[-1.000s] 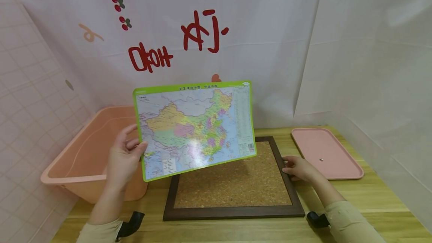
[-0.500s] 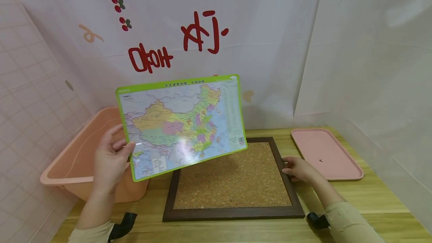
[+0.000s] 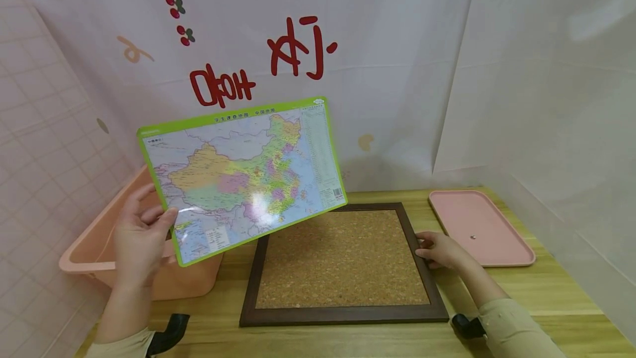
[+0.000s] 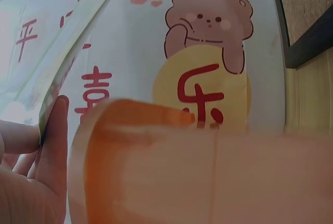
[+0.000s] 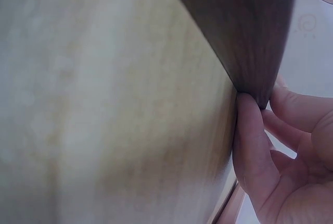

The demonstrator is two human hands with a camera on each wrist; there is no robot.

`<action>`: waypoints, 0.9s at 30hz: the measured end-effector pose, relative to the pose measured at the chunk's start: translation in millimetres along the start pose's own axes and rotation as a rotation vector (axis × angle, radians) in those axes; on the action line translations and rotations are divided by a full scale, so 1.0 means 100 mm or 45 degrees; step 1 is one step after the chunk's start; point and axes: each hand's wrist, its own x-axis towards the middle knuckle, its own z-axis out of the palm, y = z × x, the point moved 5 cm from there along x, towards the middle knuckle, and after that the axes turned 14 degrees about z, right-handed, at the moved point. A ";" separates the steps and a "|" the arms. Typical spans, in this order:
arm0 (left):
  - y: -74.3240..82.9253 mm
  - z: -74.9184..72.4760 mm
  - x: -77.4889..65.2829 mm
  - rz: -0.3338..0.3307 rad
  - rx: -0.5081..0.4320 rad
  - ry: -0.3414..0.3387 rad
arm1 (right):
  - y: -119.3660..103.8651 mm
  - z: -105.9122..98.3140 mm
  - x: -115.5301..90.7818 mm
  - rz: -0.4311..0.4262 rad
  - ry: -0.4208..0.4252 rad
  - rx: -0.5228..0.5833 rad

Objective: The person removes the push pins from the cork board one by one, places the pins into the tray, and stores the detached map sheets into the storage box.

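In the head view my left hand (image 3: 144, 236) pinches the left edge of a green-bordered map sheet (image 3: 238, 181) between thumb and fingers. The sheet is held up at a tilt, its right side higher, partly in front of a tub. Seen edge-on in the left wrist view, the map (image 4: 62, 60) runs between the fingers of my left hand (image 4: 31, 166). Below it a cork board (image 3: 343, 264) with a dark brown frame lies on the table. At the board's right side, my right hand (image 3: 442, 248) grips the frame edge; the right wrist view shows the frame (image 5: 244, 26) between thumb and fingers.
Left of the board stands a peach plastic tub (image 3: 184, 280), partly behind the map and left hand. A pink tray (image 3: 484, 225) with a small shiny item (image 3: 473, 237) lies at the right. A white printed curtain (image 3: 387, 70) hangs behind the wooden table (image 3: 387, 341).
My left hand has carried the map to the left, away from above the board, and the sheet's right side has tipped upward. My right hand and the cork board have stayed put.
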 end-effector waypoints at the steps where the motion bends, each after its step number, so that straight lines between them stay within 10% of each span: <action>1: 0.01 -0.02 0.01 -0.001 -0.020 0.015 | 0.00 0.00 0.00 -0.001 -0.001 0.001; 27: 0.04 -0.50 0.12 -0.061 -0.102 0.298 | 0.01 0.00 0.03 -0.018 0.028 -0.041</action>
